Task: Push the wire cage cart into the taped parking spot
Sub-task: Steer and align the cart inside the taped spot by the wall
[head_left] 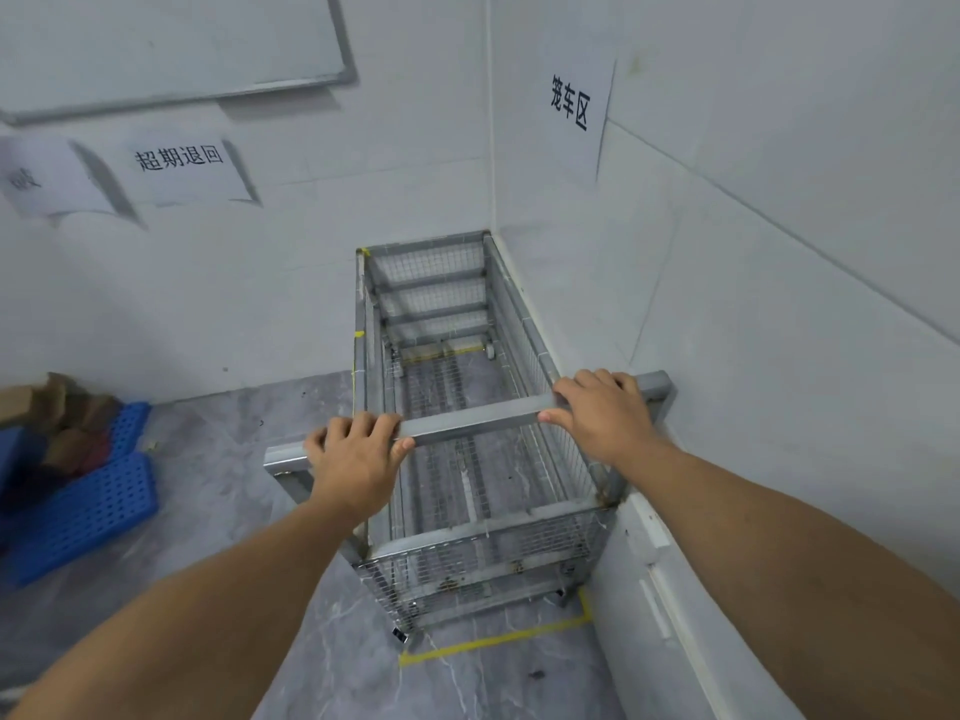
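Note:
The wire cage cart [431, 283] is a tall grey metal frame with mesh walls, empty inside, standing in the room's corner against the right wall. Its far end is close to the back wall. Yellow floor tape [493, 640] marks the parking spot; a strip runs just in front of the cart's near wheels and turns up along the right wall. More yellow tape shows through the mesh floor at the far end. My left hand [356, 457] grips the left part of the grey handle bar [467, 420]. My right hand [600, 410] grips its right part.
Blue perforated plastic pallets [85, 504] with cardboard pieces [57, 407] lie on the grey marble floor at the left. Paper signs [179, 161] and a whiteboard [171, 49] hang on the back wall. Another sign [571, 103] is on the right wall.

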A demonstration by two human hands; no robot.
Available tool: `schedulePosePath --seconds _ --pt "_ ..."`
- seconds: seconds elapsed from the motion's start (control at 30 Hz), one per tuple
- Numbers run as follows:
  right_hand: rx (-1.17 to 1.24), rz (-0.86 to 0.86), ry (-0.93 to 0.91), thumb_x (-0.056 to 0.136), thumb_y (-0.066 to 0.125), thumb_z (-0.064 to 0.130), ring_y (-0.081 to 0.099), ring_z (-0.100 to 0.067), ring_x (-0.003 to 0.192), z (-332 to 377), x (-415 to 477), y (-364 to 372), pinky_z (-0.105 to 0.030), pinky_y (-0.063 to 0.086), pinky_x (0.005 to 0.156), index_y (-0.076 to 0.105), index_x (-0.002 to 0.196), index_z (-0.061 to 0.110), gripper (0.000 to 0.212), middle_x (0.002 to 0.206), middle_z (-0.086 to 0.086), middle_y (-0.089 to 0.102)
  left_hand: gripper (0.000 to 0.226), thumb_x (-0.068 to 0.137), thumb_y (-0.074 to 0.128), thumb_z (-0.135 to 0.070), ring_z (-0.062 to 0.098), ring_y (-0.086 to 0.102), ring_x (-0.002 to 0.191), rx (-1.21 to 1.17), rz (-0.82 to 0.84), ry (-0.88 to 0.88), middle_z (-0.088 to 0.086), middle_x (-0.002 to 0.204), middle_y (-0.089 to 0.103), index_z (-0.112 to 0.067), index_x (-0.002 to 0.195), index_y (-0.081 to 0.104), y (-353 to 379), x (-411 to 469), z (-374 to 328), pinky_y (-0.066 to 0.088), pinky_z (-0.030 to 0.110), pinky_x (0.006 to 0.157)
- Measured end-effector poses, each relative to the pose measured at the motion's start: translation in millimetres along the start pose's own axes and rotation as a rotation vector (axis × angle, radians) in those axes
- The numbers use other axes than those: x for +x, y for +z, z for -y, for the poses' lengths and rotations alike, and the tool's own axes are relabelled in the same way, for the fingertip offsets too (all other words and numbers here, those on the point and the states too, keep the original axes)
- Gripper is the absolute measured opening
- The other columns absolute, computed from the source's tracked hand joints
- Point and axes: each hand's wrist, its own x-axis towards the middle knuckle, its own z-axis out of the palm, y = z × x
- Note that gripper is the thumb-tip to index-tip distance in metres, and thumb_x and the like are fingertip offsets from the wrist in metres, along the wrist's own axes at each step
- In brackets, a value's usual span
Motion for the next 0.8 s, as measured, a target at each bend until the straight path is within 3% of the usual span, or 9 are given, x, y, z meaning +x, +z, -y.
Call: schedulePosePath --seconds 0.27,0.57,0.8 --pt "-0.001 -0.053 -0.01 0.095 0.037 0.061 0.047 -0.023 0.104 3.7 -7.2 7.9 -0.045 0.027 0.102 0.054 0.101 0.028 0.038 0.104 0.003 0.058 0.043 0.094 0.022 -0.062 0.022 0.04 0.11 -0.046 0.086 -0.01 -0.005 0.118 0.052 -0.036 0.119 0.046 -7.6 -0.4 0.4 0.022 0.045 0.096" --pt "0.019 0.009 -0.015 0.094 0.037 0.061 0.042 -0.028 0.117 8.3 -10.9 3.6 -0.05 0.02 0.111 0.052 0.119 0.025 0.046 0.121 -0.002 0.054 0.054 0.094 0.026 -0.064 0.027 0.04 0.119 -0.035 0.119 -0.002 0.0 0.129 0.052 -0.03 0.131 0.044 -20.4 -6.1 -3.5 0.023 0.049 0.103" --pt "0.114 -0.06 -0.054 0.096 0.041 0.055 0.04 -0.025 0.123 27.2 -24.1 -24.9 -0.044 0.031 0.105 0.048 0.133 0.025 0.049 0.13 -0.001 0.05 0.058 0.096 0.025 -0.06 0.027 0.038 0.128 -0.14 0.04 0.048 0.003 0.139 0.047 -0.024 0.139 0.04 -52.2 -6.5 -23.6 0.025 0.054 0.107"
